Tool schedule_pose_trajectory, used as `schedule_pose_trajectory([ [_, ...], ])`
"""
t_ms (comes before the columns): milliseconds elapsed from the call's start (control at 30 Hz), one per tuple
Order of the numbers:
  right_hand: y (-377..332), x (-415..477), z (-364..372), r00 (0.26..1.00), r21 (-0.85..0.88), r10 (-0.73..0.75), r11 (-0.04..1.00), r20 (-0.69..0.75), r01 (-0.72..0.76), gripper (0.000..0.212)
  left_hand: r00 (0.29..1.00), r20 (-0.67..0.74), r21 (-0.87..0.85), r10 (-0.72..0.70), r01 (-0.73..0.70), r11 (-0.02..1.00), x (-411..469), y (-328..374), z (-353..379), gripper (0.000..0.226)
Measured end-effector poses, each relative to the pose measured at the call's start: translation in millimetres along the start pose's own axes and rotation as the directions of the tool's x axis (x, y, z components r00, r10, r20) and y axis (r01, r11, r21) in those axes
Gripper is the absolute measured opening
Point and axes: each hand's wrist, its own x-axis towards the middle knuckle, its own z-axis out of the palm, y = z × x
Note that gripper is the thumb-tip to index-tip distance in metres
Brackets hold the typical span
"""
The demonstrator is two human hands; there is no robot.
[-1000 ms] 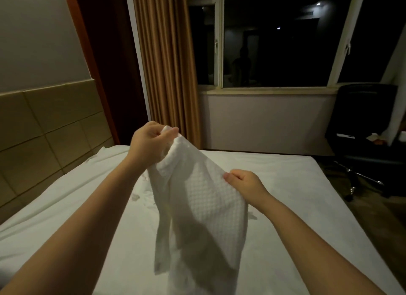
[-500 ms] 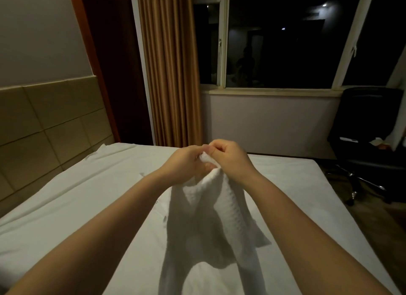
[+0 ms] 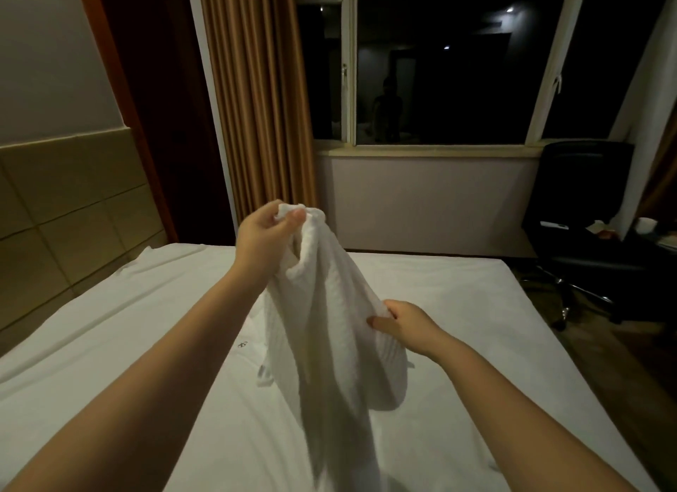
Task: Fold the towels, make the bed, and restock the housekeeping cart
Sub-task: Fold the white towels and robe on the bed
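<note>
A white waffle-weave towel (image 3: 329,326) hangs over the middle of a bed (image 3: 110,326). Its long axis is close to vertical, the bunched top end toward the bed's far edge and the loose lower end toward its near edge.

The left hand (image 3: 263,235) is the higher of the two. Its fingers and thumb are curled round the gathered top of the cloth, and the thumb is on the side facing the camera. The left forearm runs nearly straight up from the lower-left corner of the view.

The right hand (image 3: 406,326) sits lower and to the right, about halfway down the towel. It pinches the right edge between thumb and curled fingers, and the thumb points left into the fabric. The right forearm enters from the lower right, the wrist slightly bent.

Between the hands the cloth falls in a slack slope. Below the right hand it swells into a rounded fold. The lower end is blurred, and whether it touches the sheet cannot be told.

The bed has a lightly creased white sheet. A tan padded headboard (image 3: 66,216) lines its left edge. A brown curtain (image 3: 256,106) hangs beyond the far-left corner beside a dark window (image 3: 439,70). A black chair (image 3: 586,216) stands off the far-right corner.
</note>
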Motion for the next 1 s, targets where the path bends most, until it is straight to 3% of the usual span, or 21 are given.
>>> schedule_pose_trajectory([
  [133,18.8,2.5,4.5,0.996,0.076,0.079,0.994,-0.035,-0.076,0.034,0.996,-0.074,0.075,0.053,-0.047,0.996,7.6,-6.4,-19.4,0.033],
  [233,26.2,-2.1,-1.2,0.993,0.086,0.105,0.990,0.058,-0.110,0.028,0.993,-0.100,0.163,0.059,-0.042,0.986,6.8,-21.6,-25.8,0.035],
  [333,29.4,-11.0,-2.2,0.978,0.053,0.141,0.987,0.154,-0.151,0.043,0.990,-0.139,0.204,0.038,-0.009,0.979,3.6,-35.8,-31.2,0.035],
  [533,21.2,-14.5,-6.2,0.994,0.178,-0.028,0.984,0.110,0.008,0.022,0.986,-0.169,0.293,-0.005,0.055,0.955,-0.5,-49.2,-41.3,0.035],
  [667,9.7,-25.7,-22.3,0.989,0.204,-0.075,0.978,0.127,0.048,0.030,0.984,-0.175,0.332,-0.022,0.080,0.940,-4.8,-58.9,-51.2,0.032],
  [733,4.9,-29.4,-31.8,0.986,0.129,-0.084,0.990,0.147,0.066,0.021,0.985,-0.172,0.337,-0.020,0.078,0.938,-9.2,-60.8,-53.6,0.029],
  [800,3.5,-29.2,-39.2,0.985,-0.061,-0.064,0.995,0.158,0.075,0.012,0.984,-0.175,0.317,-0.026,0.081,0.945,-13.1,-60.3,-53.7,0.027],
  [900,13.8,-26.1,-44.6,0.987,-0.319,0.015,0.947,0.162,0.038,0.021,0.984,-0.178,0.294,-0.025,0.077,0.953,-16.2,-58.4,-52.5,0.028],
  [1000,35.9,-28.2,-45.7,0.980,-0.445,0.106,0.895,0.169,-0.020,0.030,0.983,-0.181,0.288,-0.021,0.073,0.955,-18.8,-56.6,-52.6,0.031],
])
